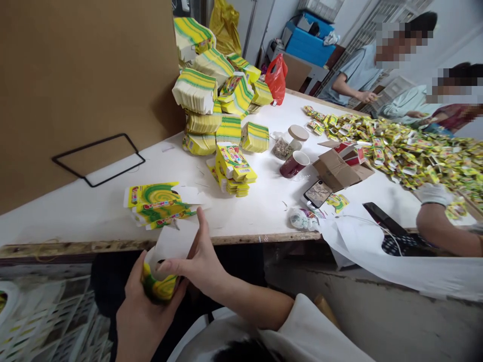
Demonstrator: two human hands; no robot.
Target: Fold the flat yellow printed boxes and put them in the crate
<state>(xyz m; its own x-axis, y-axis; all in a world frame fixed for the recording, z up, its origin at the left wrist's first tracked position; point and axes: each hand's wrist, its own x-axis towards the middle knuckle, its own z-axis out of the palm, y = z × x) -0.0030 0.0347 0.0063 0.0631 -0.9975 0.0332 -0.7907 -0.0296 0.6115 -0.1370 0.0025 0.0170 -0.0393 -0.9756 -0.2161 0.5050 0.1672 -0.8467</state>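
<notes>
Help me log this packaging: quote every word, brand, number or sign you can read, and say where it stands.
No text can be read with certainty.
Flattened cartons: lettering, too blurred.
Small carton stack: lettering, too small.
Held carton: print too blurred.
Heaped packs: print too small.

On the white table (pixel 241 221), seen from my remote post, a maroon mug (pixel 290 167) stands just beside a clear jar (pixel 282 149). To their right, I observe an opened cardboard box (pixel 338 169) and, near it, a phone (pixel 318 193). A red plastic bag (pixel 276 80) sits toward the far edge; beyond it I distinguish a blue container (pixel 307 45) and, farther left, a yellow bag (pixel 225 27).
</notes>
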